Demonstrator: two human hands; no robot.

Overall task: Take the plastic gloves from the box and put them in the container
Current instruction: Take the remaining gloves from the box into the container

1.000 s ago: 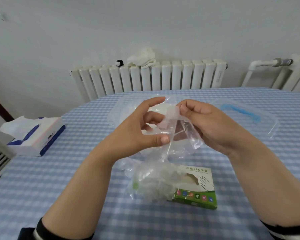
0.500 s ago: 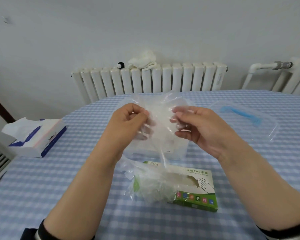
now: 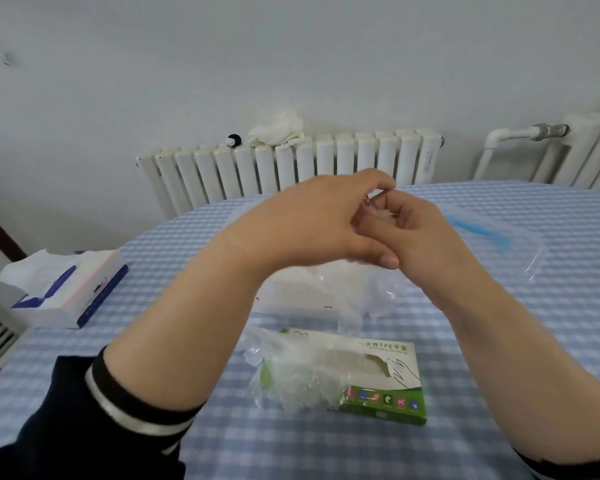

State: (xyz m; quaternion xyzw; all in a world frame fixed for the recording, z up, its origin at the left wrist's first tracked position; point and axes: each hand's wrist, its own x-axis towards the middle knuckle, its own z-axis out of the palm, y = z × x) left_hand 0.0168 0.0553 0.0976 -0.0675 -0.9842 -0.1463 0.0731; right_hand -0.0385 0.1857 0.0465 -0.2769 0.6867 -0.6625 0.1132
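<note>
While I am looking from the head view, which is the only view, these are the risks I am judging.
Left hand [image 3: 312, 223]: I am curling the fingers and pinching a clear plastic glove [image 3: 371, 289] near the top, thumb pointing down.
Right hand [image 3: 416, 233]: its fingers are also curled and meeting the left ones on the same film; how much film it is holding I cannot tell.
Glove: it is hanging below both hands, over the clear container [image 3: 291, 296], which is standing just behind the box.
Box [image 3: 378, 372]: it is lying near me on the checked table [image 3: 499, 341], and more gloves [image 3: 291, 379] are spilling from its left end.
Risk, slipping: the film is thin and smooth, so I am thinking it could escape my pinch and land outside the container.
Risk, clinging: the film could be sticking to my fingers when I release it.
Risk, dragging: the loose pile could be pulled off the table if my sleeve [image 3: 118, 403] is brushing it.
</note>
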